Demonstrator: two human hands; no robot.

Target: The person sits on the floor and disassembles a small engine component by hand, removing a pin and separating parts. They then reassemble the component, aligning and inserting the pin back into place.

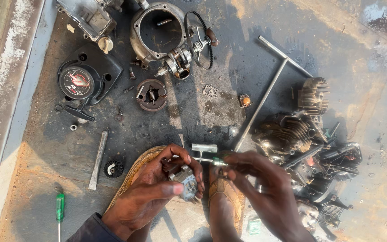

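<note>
Grey cast metal, oil-stained: 1 small carburettor-like part (185,183) sits in the left hand (157,192), fingers and thumb clamped around it, low in the view and just above 2 sandalled feet (222,197). The right hand (265,188) is pinched shut on 1 green-handled screwdriver (218,161), its tip lost behind the left fingers at the part.

Step in hand, by my judgement: a fastener on the small part is being worked with the driver. I judge that the next move calls for a firm left grip and the driver kept square to the fastener, since the tip cannot be seen.

Count of items on the stained floor:
- 1 T-handle wrench (265,96), lying diagonally, right of centre.
- 1 second green screwdriver (59,208), lower left, well apart from the hands.
- 1 black recoil starter cover (88,76), upper left.
- 1 round crankcase housing (157,31), top centre, with 1 crankshaft (180,62) just beside it.
- 1 clutch (151,94), below the housing.
- 1 flat metal bar (98,159) and 1 small black gear (113,169), near each other, left of the hands.
- 2 finned cylinder pieces (292,130), right, touching a heap of dark parts too jumbled to count.
</note>
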